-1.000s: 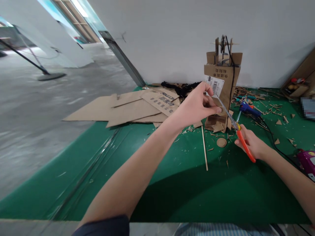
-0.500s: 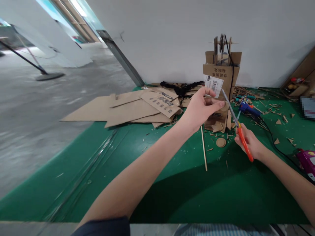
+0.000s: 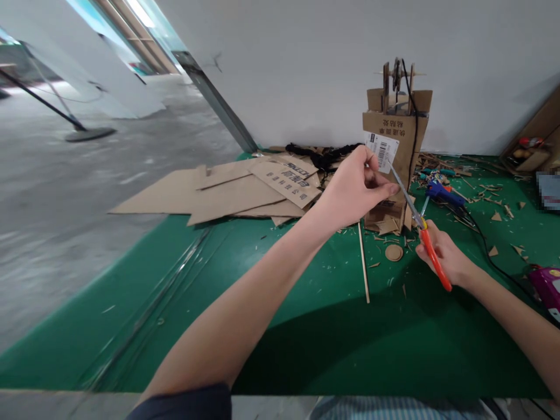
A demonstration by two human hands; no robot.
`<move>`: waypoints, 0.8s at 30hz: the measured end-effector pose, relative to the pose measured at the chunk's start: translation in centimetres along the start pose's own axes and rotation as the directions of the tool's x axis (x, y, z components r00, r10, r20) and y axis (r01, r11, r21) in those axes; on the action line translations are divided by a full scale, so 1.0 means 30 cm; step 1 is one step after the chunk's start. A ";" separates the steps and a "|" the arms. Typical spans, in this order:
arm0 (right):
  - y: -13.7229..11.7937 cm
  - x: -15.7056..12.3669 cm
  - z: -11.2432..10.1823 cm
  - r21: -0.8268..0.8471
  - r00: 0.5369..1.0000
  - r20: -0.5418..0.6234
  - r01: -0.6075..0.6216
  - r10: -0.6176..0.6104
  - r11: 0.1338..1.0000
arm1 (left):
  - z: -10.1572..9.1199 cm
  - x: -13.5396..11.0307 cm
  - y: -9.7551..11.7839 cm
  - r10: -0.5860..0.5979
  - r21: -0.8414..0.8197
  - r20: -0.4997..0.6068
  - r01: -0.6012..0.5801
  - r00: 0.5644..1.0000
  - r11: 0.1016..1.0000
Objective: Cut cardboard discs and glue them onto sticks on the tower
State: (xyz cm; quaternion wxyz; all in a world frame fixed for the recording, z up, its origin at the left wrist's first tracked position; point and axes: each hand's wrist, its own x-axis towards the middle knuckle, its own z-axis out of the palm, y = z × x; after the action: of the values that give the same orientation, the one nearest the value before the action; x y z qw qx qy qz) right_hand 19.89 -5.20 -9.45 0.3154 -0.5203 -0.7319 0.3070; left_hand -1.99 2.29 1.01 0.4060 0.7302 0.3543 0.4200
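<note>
My right hand (image 3: pixel 444 254) grips a pair of scissors (image 3: pixel 432 256) with orange handles, their blades pointing up and left. The blade tips reach right beside the fingers of my left hand (image 3: pixel 361 186). That hand is closed in a pinch on a small piece of cardboard, mostly hidden by the fingers and hard to tell from the box behind. Behind both hands stands a cardboard box (image 3: pixel 394 125) with a white label (image 3: pixel 381 150) and a wheel on an axle at its top. A cardboard disc (image 3: pixel 394 252) and a thin wooden stick (image 3: pixel 363 262) lie below on the green table.
Flat cardboard sheets (image 3: pixel 238 189) are piled at the left back, near black material (image 3: pixel 324 156). A blue glue gun (image 3: pixel 444 193) with a cord lies at right among cardboard scraps. A purple object (image 3: pixel 546 286) sits at the right edge. A wall rises behind.
My left hand has tilted slightly, so the cardboard in it shows less. The scissor blades have swung a little leftward, toward the fingers. The view has shifted slightly.
</note>
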 end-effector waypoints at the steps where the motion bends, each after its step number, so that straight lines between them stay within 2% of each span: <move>1: -0.003 0.000 0.001 -0.009 1.000 0.003 0.004 -0.004 1.000 | -0.007 0.000 0.001 0.012 0.024 0.008 -0.012 1.000 1.000; 6: -0.018 0.000 0.004 -0.061 1.000 0.002 0.019 -0.018 0.998 | -0.031 -0.003 0.014 0.018 0.106 0.038 -0.022 0.999 0.994; 11: -0.020 -0.002 0.004 -0.090 1.000 -0.006 0.006 -0.007 0.996 | -0.036 0.000 0.007 0.038 0.108 0.049 -0.043 0.998 0.993; 17: -0.016 0.001 0.002 -0.072 1.000 0.008 -0.001 0.002 0.997 | -0.036 0.001 -0.001 0.056 0.094 0.055 -0.061 0.997 0.994; 24: 0.003 0.003 0.005 -0.048 1.000 0.018 0.000 0.001 0.999 | -0.051 0.001 0.009 0.043 0.159 0.029 -0.047 0.999 0.986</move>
State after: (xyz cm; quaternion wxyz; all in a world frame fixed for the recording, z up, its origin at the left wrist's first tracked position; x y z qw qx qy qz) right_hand 19.82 -5.12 -9.60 0.2959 -0.5251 -0.7417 0.2942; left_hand -3.32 2.65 1.75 0.3412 0.7734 0.3650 0.3901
